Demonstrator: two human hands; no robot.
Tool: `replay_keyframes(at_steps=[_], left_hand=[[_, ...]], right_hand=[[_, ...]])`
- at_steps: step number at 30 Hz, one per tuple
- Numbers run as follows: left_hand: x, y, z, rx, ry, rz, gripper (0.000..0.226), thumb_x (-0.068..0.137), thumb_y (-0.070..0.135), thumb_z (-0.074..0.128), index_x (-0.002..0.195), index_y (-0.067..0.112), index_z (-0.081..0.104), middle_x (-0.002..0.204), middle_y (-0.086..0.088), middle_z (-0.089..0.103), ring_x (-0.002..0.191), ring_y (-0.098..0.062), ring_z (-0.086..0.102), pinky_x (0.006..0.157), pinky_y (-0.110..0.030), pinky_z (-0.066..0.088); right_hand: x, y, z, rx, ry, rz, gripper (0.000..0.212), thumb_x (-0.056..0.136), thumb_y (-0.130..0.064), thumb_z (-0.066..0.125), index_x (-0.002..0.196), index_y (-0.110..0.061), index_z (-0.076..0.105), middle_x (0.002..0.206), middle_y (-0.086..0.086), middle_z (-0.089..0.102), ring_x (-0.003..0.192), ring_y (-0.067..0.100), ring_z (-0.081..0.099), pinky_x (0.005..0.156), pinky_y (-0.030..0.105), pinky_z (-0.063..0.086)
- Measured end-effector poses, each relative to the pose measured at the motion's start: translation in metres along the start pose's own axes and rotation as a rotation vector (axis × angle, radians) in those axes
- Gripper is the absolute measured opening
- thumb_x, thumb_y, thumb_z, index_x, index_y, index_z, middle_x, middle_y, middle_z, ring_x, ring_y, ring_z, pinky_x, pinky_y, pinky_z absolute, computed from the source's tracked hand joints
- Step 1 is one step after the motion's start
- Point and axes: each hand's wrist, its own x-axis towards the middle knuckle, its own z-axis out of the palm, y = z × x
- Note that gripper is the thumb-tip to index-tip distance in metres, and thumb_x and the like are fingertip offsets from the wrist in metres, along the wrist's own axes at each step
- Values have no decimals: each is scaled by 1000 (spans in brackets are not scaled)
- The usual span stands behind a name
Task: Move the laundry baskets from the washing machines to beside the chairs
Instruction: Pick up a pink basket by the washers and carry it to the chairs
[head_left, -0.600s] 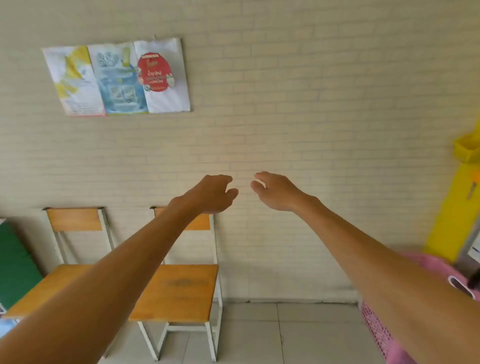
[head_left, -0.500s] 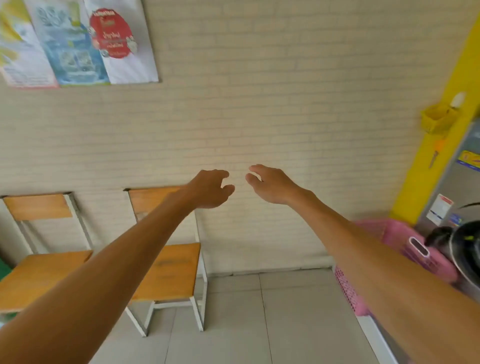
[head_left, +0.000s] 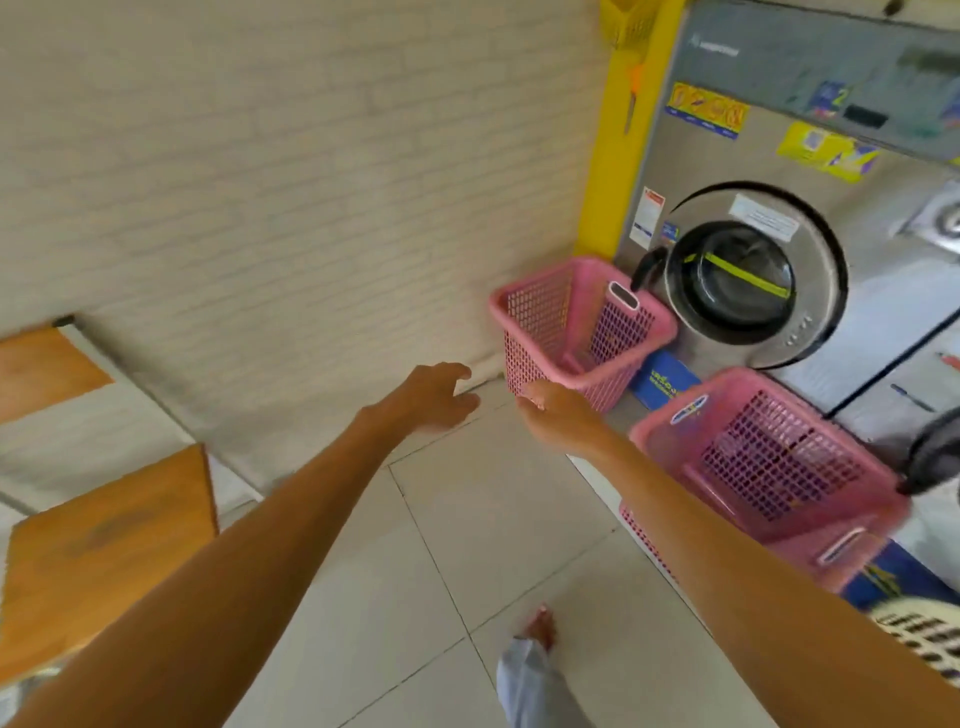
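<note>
Pale tiled floor (head_left: 493, 545) meets a cream brick wall (head_left: 291, 182). A pink basket (head_left: 576, 332) stands against the washing machine (head_left: 779, 249), a second pink basket (head_left: 774, 467) beside it. Left hand (head_left: 434, 397) and right hand (head_left: 558, 415) reach out, fingers loosely spread, holding nothing.
</note>
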Motion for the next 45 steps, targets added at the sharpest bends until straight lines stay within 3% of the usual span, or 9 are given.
replay_keyframes(at_steps=[3,7,11,16,19,24,28,33,45], left_hand=[[52,23,15,9,-95,35,53,100,40,45,148,18,38,157,-2,35,143,-24,33,115,-37,26],[121,42,35,66,-209,46,51,100,40,43,147,18,41,156,-2,36,142,-23,35,116,-36,27],[176,53,47,108,-303,38,52,100,42,42,146,19,41,157,-1,34,142,-23,34,117,-36,26],[231,57,48,116,-349,36,50,99,41,43,145,21,44,155,0,36,142,-23,35,116,-37,28],[264,57,45,130,-370,39,50,99,41,43,145,20,44,155,1,36,142,-22,35,116,-36,28],[325,56,46,148,-417,74,49,99,38,45,145,20,44,155,-1,38,140,-22,38,113,-34,30],[382,59,36,129,-441,153,45,101,27,44,146,18,43,151,-7,44,135,-25,45,104,-32,39],[487,50,33,148,-507,209,40,98,26,48,135,12,56,136,-9,58,115,-23,60,82,-23,48],[675,42,28,191,-538,228,33,94,14,53,126,8,59,125,-9,64,104,-23,64,74,-23,50]], right_hand=[[34,51,-5,13,6,118,17,103,-38,40,98,-23,49,108,7,60,113,20,52,87,35,36],[74,96,-14,79,0,199,41,104,-34,39,126,-3,57,129,17,60,125,33,55,100,41,43],[107,129,-24,123,6,323,27,101,-35,40,94,-19,60,111,13,59,108,27,58,87,34,41],[138,151,-43,195,53,403,34,101,-26,40,67,-27,35,80,2,48,92,19,44,77,28,29],[161,157,-54,205,56,454,38,100,-24,41,64,-25,31,86,6,49,87,20,45,75,28,30],[202,174,-66,251,88,541,30,98,-24,43,96,-1,63,110,23,67,106,35,61,87,39,47],[253,202,-68,299,111,639,42,92,-29,47,118,0,64,121,23,67,111,37,65,89,42,52],[309,211,-84,358,216,766,37,91,-18,53,119,4,63,116,21,67,96,33,66,73,34,48],[399,250,-96,431,255,1101,37,98,-22,55,126,2,54,123,24,59,114,42,58,91,42,47]])
